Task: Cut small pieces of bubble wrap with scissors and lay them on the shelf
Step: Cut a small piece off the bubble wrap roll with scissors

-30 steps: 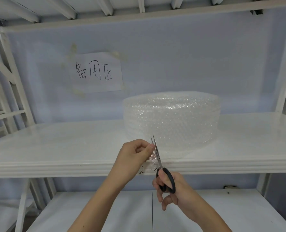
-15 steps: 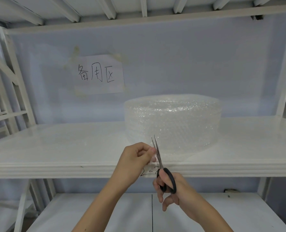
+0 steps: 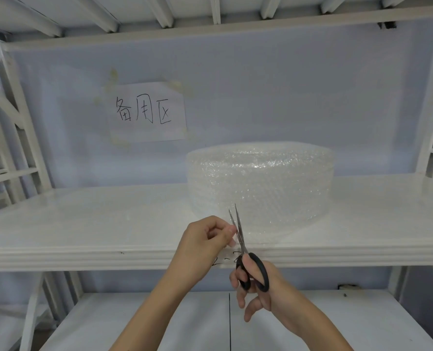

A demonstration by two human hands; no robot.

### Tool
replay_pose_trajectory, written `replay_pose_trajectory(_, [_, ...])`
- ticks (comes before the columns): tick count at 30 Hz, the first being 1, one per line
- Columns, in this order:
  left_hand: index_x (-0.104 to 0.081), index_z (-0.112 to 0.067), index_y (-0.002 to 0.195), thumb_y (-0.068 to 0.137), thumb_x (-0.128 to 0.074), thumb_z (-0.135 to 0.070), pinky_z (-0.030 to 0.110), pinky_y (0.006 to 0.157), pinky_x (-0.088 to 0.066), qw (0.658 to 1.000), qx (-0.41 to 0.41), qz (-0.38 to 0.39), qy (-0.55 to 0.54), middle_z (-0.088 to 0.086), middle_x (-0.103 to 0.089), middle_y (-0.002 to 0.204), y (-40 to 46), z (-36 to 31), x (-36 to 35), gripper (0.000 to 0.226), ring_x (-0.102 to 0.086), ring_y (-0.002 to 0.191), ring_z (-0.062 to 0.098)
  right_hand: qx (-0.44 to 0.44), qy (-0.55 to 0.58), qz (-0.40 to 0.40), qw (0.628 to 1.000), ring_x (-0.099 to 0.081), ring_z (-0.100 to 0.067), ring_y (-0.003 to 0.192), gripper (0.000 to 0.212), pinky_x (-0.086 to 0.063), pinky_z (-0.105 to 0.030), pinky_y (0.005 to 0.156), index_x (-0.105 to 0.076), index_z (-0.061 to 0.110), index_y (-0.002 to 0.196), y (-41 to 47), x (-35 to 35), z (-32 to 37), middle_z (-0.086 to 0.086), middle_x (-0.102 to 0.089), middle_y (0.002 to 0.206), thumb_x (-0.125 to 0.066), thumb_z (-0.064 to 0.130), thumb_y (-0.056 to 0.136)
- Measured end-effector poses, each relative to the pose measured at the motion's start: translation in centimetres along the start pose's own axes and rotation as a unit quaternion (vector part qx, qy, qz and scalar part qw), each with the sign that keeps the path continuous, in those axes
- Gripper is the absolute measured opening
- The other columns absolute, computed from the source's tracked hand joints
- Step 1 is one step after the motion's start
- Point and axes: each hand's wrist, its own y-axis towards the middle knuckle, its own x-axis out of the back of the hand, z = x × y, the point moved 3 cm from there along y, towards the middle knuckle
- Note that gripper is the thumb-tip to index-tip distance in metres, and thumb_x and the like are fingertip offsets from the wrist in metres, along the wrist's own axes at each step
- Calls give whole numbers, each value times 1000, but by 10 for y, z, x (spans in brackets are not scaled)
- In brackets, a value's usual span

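A wide roll of clear bubble wrap (image 3: 261, 183) lies flat on the white shelf (image 3: 84, 219). Its loose end reaches the shelf's front edge. My left hand (image 3: 205, 239) pinches that loose end between thumb and fingers. My right hand (image 3: 256, 287) grips black-handled scissors (image 3: 251, 269) just right of the left hand. The steel blades point up and away, slightly apart, with the wrap's end between them right at my left fingertips.
A paper sign (image 3: 147, 111) with handwritten characters is taped to the pale blue back wall. White uprights (image 3: 20, 127) frame both sides. A lower shelf (image 3: 159, 323) lies beneath my forearms, and an upper shelf's ribs run overhead.
Both hands stay at the shelf's front edge with the scissors in the wrap's end. The blades look slightly more apart, and the view has tilted up a little.
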Motion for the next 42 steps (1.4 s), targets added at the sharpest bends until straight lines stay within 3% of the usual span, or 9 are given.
replay_pose_trajectory(7, [-67,-19,73,92,-65,-23,32,62,-43,1000,-4,0,10,-9,-64,56,1,1,0,19,-51,59,15,28,-17,1,999,-53,-21,57,41,-51,-33,48,-63,24,59,3,0,5,-7,-54,79,-65,65,65])
replay_pose_trajectory(12, [-68,-19,75,91,-66,-23,36,67,-48,1000,-4,-1,3,-5,-71,62,1,4,-1,17,-57,63,18,38,-17,-28,999,-52,-19,53,44,-51,-31,46,-62,16,64,5,0,3,-6,-52,75,-69,59,68])
replay_pose_trajectory(16, [-69,-14,78,91,-65,-23,30,70,-50,1000,-7,10,5,-4,-70,62,-1,4,-1,16,-60,63,11,52,-25,-21,998,-53,-18,54,41,-50,-30,45,-65,22,58,5,0,8,-4,-54,73,-68,62,64])
replay_pose_trajectory(20, [-69,-10,81,92,-64,-21,22,66,-48,1000,-13,24,2,-7,-69,60,-2,3,-1,17,-58,61,8,62,-36,0,997,-53,-18,56,38,-51,-30,46,-69,28,60,4,0,15,-6,-54,78,-64,62,74])
replay_pose_trajectory(23, [-69,-9,81,92,-64,-20,19,64,-46,999,-15,31,0,-8,-68,60,-3,3,-1,16,-56,60,8,61,-44,-2,997,-54,-17,54,50,-51,-29,46,-66,18,65,4,1,15,-4,-54,73,-70,67,66])
replay_pose_trajectory(27, [-69,-13,80,92,-64,-19,14,63,-46,999,-17,51,2,-7,-69,62,-5,3,-3,14,-60,61,3,65,-35,-8,997,-55,-16,54,83,-51,-28,44,-65,-6,86,6,5,12,-2,-55,70,-73,72,57])
replay_pose_trajectory(32, [-70,-10,84,93,-63,-19,17,64,-47,998,-19,66,-1,-4,-69,62,-7,5,-3,15,-63,62,6,79,-27,-20,996,-56,-18,55,53,-51,-29,44,-64,8,75,8,3,19,-2,-56,71,-66,61,71])
replay_pose_trajectory(37, [-70,-11,81,92,-64,-18,21,64,-47,997,-16,69,2,-1,-71,65,-8,5,-1,14,-64,64,9,88,-28,-9,996,-55,-16,51,61,-50,-26,41,-67,15,67,11,3,19,0,-55,65,-75,73,50])
replay_pose_trajectory(42, [-74,-16,80,89,-67,-19,27,71,-51,999,-20,43,3,11,-73,76,-7,4,5,13,-64,71,11,96,-18,-11,995,-53,-17,51,58,-49,-26,41,-68,18,64,12,3,18,-1,-54,64,-77,73,48])
